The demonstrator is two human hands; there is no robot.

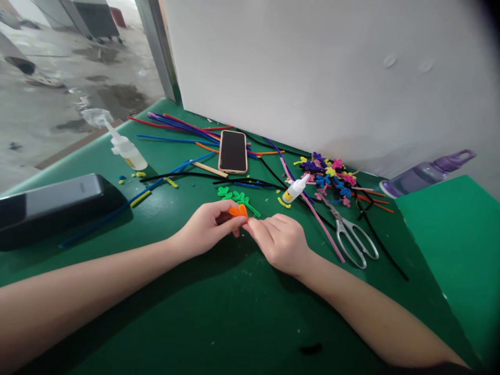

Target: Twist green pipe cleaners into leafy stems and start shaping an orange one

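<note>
An orange pipe cleaner (239, 210), bent into small loops, is held between both hands above the green table. My left hand (209, 224) pinches its looped part between thumb and fingers. My right hand (279, 239) is closed at its lower end, where the fingertips meet those of the left; the bit inside is hidden. Just beyond the hands lie green pipe-cleaner shapes (238, 197) with looped ends. To the right of them a small white glue bottle (296, 189) leans over, near silver-handled scissors (349, 234).
A pile of colourful pipe-cleaner flowers (330, 174) sits at the back right, by a purple water bottle (425, 174). A phone (233, 151) lies among loose pipe cleaners (183, 127). At left stand a clear squeeze bottle (128, 152) and a dark box-like device (50, 205).
</note>
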